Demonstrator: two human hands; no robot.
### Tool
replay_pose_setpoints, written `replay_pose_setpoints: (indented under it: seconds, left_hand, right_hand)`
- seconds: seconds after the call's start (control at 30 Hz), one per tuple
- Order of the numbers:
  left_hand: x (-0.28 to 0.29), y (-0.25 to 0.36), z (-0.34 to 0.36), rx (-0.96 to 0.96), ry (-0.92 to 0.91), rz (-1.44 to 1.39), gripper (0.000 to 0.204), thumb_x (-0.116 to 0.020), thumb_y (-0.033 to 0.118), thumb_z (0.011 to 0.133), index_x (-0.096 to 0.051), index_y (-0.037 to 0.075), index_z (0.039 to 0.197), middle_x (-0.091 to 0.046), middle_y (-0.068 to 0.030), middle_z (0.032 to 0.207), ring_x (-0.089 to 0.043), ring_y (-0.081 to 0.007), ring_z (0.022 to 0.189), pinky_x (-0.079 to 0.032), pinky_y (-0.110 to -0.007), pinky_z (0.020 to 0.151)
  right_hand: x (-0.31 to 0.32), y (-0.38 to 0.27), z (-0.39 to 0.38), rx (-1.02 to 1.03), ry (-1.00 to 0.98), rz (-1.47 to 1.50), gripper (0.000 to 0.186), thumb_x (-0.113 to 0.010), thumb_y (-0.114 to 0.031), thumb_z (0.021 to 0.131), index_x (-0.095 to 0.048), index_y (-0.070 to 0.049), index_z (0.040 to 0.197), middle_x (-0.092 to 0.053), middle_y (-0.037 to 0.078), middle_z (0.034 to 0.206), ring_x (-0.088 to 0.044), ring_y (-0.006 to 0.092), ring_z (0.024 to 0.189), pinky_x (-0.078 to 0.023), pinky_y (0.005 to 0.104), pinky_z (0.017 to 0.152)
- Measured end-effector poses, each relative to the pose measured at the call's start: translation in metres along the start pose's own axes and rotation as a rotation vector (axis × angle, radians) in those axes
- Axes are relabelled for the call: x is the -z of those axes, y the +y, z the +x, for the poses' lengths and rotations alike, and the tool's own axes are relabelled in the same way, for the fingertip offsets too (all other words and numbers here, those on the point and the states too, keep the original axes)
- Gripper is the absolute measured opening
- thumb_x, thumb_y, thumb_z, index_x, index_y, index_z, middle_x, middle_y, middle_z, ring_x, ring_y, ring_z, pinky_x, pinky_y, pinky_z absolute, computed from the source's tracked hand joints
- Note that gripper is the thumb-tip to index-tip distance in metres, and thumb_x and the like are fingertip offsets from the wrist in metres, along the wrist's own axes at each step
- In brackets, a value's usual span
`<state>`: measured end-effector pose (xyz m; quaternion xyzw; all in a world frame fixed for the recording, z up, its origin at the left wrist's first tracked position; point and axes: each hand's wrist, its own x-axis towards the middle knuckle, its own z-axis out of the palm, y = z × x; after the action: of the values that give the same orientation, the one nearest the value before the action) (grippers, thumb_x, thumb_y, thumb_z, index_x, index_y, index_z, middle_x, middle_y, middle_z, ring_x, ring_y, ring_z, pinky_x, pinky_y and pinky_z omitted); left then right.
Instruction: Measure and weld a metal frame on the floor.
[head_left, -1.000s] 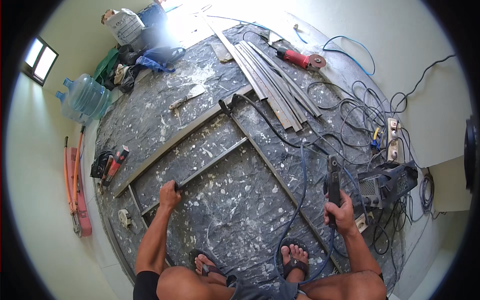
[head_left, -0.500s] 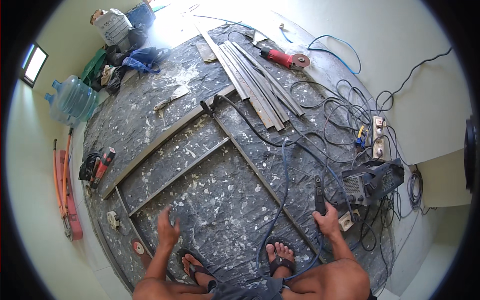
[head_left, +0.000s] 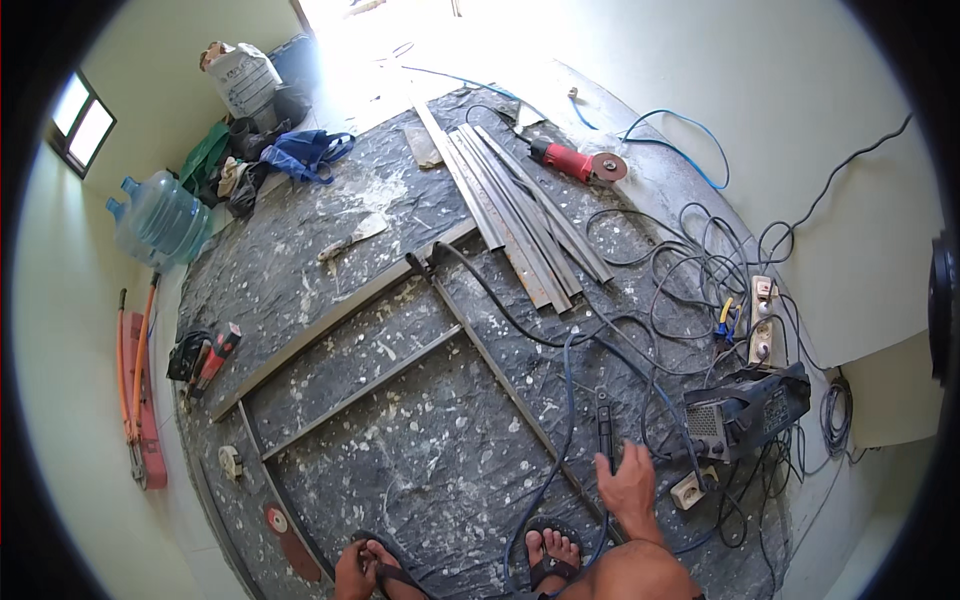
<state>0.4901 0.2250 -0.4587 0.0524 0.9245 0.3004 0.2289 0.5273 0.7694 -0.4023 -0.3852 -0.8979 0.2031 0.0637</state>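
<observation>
Observing remotely, I find the right hand [head_left: 627,490] wide-fingered beside the black handle [head_left: 604,425], toward the right edge of the grey sheet [head_left: 450,480], the left hand [head_left: 353,572] curled, contents indeterminable; handle placement or pickup seems in hand, calling for controlled fingers.

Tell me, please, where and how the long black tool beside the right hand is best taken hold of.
Probably by the nearer half of the long black tool, the right hand coming down from the near side: it lies lengthwise up the picture, nearer end by that hand, and its slim, straight shape should suit a wrap-around grip.
</observation>
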Motion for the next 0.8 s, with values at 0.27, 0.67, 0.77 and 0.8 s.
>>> replay_pose_setpoints:
  seconds: [0.27, 0.67, 0.77, 0.8]
  left_hand:
    - [0.014, 0.023, -0.012, 0.053, 0.043, -0.177, 0.037, -0.059, 0.03, 0.099, -0.057, 0.003, 0.124, -0.063, -0.02, 0.103, -0.062, -0.0374, 0.087, -0.052, -0.048, 0.074]
    - [0.057, 0.086, -0.097, 0.634, 0.112, -0.199, 0.049, -0.059, 0.032, 0.101, -0.05, 0.002, 0.14, -0.056, -0.0192, 0.132, -0.053, -0.0331, 0.121, -0.047, -0.045, 0.099]
    - [0.058, 0.084, -0.123, 0.841, 0.208, -0.464, 0.05, -0.06, 0.031, 0.101, -0.049, 0.003, 0.141, -0.055, -0.0189, 0.134, -0.052, -0.0337, 0.123, -0.047, -0.045, 0.1]
    - [0.061, 0.083, -0.131, 0.9, 0.252, -0.554, 0.05, -0.06, 0.031, 0.101, -0.049, 0.003, 0.142, -0.055, -0.0188, 0.134, -0.052, -0.0339, 0.124, -0.046, -0.046, 0.1]
  right_hand:
    - [0.003, -0.069, 0.233, 0.198, 0.128, 0.224, 0.026, -0.07, -0.021, 0.086, -0.067, 0.001, 0.1, -0.064, 0.022, 0.101, -0.064, 0.0392, 0.094, -0.051, 0.0453, 0.083]
    - [-0.084, -0.071, 0.403, 0.23, -0.28, -0.329, 0.046, -0.073, -0.041, 0.085, -0.073, 0.001, 0.105, -0.068, 0.026, 0.115, -0.067, 0.0406, 0.108, -0.055, 0.0451, 0.093]
    - [-0.069, -0.07, 0.42, 0.253, -0.352, -0.362, 0.043, -0.074, -0.033, 0.081, -0.072, 0.002, 0.106, -0.067, 0.029, 0.116, -0.067, 0.0407, 0.108, -0.056, 0.0444, 0.091]
    - [-0.065, -0.07, 0.417, 0.281, -0.271, -0.332, 0.037, -0.068, -0.025, 0.079, -0.072, 0.005, 0.101, -0.069, 0.03, 0.106, -0.07, 0.0409, 0.1, -0.058, 0.045, 0.084]
